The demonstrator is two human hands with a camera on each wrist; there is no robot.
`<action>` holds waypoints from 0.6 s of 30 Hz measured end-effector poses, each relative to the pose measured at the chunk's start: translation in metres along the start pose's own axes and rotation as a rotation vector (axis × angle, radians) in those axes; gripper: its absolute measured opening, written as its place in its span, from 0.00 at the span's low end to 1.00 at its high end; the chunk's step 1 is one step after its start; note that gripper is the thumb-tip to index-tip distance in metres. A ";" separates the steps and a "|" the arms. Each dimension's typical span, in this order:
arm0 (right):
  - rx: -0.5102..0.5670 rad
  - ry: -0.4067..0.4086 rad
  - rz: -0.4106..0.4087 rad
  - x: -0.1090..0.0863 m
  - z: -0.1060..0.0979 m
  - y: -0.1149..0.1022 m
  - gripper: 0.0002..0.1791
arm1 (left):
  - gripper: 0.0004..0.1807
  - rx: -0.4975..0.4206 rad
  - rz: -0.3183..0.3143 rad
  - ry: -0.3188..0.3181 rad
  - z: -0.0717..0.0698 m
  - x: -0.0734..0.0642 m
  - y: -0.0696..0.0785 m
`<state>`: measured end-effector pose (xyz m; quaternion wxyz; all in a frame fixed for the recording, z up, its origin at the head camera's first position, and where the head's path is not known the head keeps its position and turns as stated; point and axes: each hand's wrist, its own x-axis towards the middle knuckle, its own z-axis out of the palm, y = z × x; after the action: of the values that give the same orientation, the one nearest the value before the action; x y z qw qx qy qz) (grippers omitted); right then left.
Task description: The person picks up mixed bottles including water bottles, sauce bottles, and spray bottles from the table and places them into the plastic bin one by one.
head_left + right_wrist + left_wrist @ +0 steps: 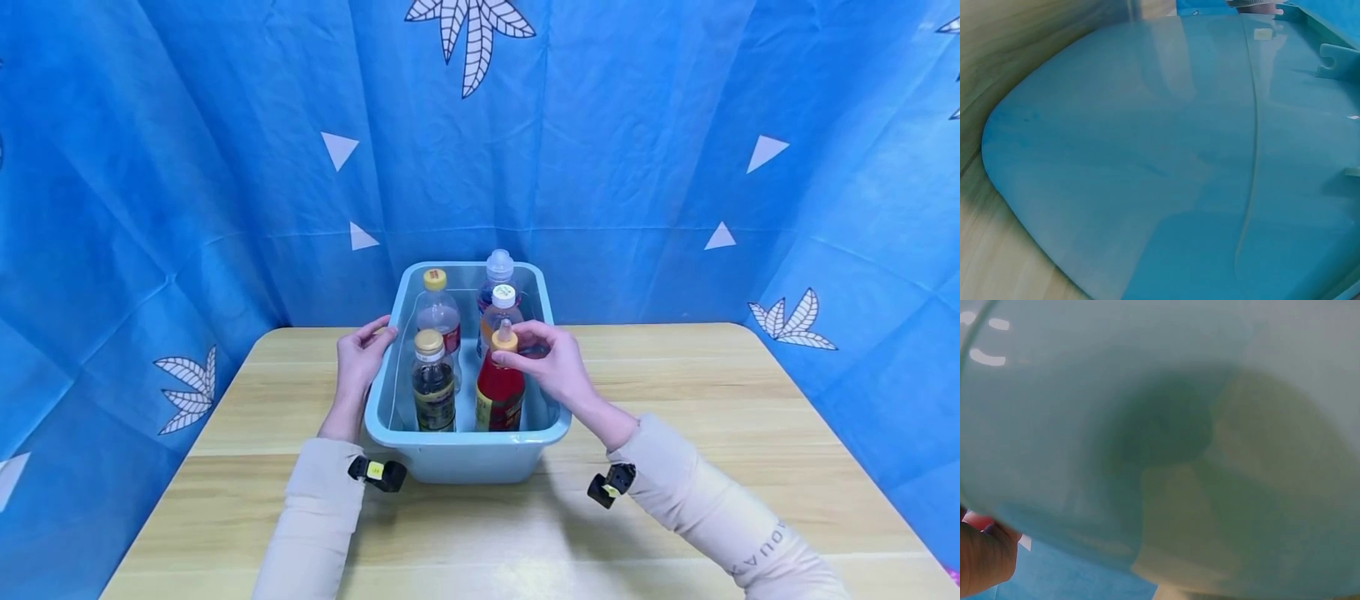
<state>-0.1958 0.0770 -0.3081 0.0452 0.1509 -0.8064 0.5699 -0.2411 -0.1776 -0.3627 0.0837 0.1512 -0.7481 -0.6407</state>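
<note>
A light blue plastic bin (472,460) stands on the table with several bottles upright inside. My right hand (558,362) reaches over its right side and pinches the yellow cap of a bottle of red liquid (501,387) at the front right. At the left side, my left hand (362,358) grips the bin's rim; in the left wrist view part of that hand (988,556) shows past the bin wall (1116,425). Beside the red bottle is a dark bottle with a tan cap (433,392). The right wrist view holds mostly the bin's outer wall (1147,144).
Behind the dark bottle stands a clear bottle with a yellow cap (438,312). A white-capped bottle (504,296) and a bottle with a clear domed cap (499,267) stand behind the red one. The wooden table (675,392) meets a blue curtain (622,167).
</note>
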 end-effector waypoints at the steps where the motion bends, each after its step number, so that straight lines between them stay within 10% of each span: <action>1: -0.003 -0.003 0.000 0.000 0.000 0.000 0.16 | 0.21 -0.002 0.002 0.001 0.000 0.000 0.000; 18: -0.041 -0.053 -0.017 0.012 0.003 0.030 0.17 | 0.21 -0.005 0.008 0.009 0.001 0.000 0.000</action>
<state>-0.2158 0.0815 -0.3337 0.0317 0.1717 -0.8176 0.5487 -0.2412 -0.1762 -0.3632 0.0900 0.1511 -0.7468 -0.6414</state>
